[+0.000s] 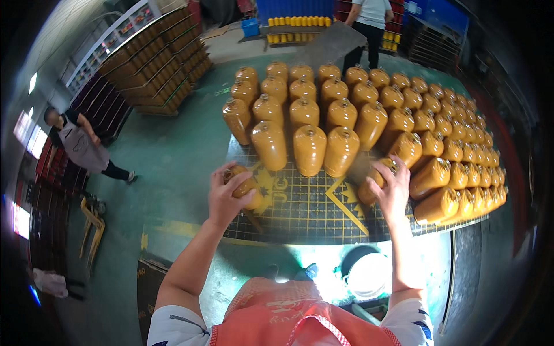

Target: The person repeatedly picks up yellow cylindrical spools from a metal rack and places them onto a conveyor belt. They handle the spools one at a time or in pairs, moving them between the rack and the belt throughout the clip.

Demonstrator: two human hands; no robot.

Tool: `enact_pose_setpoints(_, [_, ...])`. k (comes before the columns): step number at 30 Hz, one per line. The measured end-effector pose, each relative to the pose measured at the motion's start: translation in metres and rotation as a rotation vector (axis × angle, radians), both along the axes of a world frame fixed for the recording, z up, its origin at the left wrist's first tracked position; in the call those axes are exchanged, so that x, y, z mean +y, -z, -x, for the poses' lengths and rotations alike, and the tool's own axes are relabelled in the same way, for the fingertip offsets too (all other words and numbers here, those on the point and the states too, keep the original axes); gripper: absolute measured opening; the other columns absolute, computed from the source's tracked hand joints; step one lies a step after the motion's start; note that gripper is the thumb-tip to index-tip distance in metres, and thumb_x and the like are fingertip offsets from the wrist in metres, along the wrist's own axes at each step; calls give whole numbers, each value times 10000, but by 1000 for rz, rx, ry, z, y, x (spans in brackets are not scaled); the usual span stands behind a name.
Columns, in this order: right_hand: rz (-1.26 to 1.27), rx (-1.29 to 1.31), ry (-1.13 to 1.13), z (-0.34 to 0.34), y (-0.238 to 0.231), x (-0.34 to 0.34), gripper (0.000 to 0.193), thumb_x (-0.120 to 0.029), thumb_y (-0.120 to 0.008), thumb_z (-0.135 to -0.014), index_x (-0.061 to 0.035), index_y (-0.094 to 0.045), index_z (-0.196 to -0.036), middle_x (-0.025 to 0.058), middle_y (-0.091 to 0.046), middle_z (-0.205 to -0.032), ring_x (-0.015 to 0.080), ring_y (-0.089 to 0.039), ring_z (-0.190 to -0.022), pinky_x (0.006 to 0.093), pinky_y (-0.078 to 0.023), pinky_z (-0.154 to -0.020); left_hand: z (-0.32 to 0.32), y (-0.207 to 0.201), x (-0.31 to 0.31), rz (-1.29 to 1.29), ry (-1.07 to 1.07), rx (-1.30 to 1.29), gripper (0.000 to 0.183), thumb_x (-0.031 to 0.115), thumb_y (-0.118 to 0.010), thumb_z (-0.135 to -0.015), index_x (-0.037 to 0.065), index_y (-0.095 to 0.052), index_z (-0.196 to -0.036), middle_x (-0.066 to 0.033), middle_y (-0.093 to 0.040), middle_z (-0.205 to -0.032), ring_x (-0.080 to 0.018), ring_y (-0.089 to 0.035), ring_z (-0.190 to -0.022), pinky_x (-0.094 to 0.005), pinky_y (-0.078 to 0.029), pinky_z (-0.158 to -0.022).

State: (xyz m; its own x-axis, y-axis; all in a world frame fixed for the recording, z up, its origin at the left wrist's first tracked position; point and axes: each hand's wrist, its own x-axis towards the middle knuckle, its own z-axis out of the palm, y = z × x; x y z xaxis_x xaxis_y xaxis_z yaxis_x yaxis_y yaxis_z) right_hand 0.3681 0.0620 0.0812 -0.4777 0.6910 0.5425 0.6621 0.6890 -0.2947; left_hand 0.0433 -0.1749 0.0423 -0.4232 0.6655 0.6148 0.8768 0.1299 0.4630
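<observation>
Glossy amber-yellow canisters with domed tops and small metal necks stand in rows on a dark board (pixel 300 222) with a yellow grid. At the board's near left, my left hand (pixel 222 193) is wrapped round the upper part of one canister (pixel 250 193), which is set apart from the rows. My right hand (pixel 394 187) closes from above on another canister (pixel 367 192), just left of the packed right-hand block (pixel 438 206). Its fingers cover part of that canister's top. Between my hands, the nearest front-row canister (pixel 310 151) stands upright.
Below the board's near edge is a white round bucket (pixel 368 275). Stacked racks (pixel 156 63) of canisters stand far left. One person (pixel 81 138) walks at left; another person (pixel 372 17) stands behind the far side. A yellow pallet jack (pixel 91 230) is on the floor.
</observation>
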Motion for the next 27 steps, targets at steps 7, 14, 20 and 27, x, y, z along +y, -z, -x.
enact_pose_setpoints(7, [-1, 385, 51, -41, 29, -63, 414, -182, -825, -738, -140, -745, -1141, 179, -520, -1359, 355, -492, -1260, 438, -409, -1073, 19, 15, 9, -46, 84, 53, 476, 141, -864, -638, 215, -744, -1093, -100, -576, -1300, -330, -542, -1140, -413, -481, -990])
enact_pose_setpoints(14, [216, 942, 505, -128, 59, -315, 435, -155, -714, -834, -4, -671, -1239, 131, -637, -1281, 271, -558, -1246, 395, -390, -1106, 41, 27, 22, -111, 347, 156, 438, 140, -822, -741, 186, -713, -1163, -103, -565, -1340, -319, -497, -1256, -435, -372, -1071])
enact_pose_setpoints(20, [340, 1203, 905, -162, 73, -483, 362, -209, -711, -869, -39, -676, -1187, 87, -666, -1164, 195, -601, -1094, 339, -463, -983, 63, 46, 27, -70, 649, 159, 386, 59, -689, -895, 54, -652, -1279, -161, -560, -1388, -317, -533, -1264, -444, -467, -1058])
enact_pose_setpoints(27, [77, 1987, 975, -240, 183, -714, 487, -236, -596, -913, -54, -558, -1363, 109, -654, -1200, 186, -637, -1085, 365, -533, -961, -253, 56, -80, 397, 1604, -795, 538, 325, -738, -805, 33, -612, -1238, -194, -551, -1365, -291, -549, -1216, -443, -454, -1035])
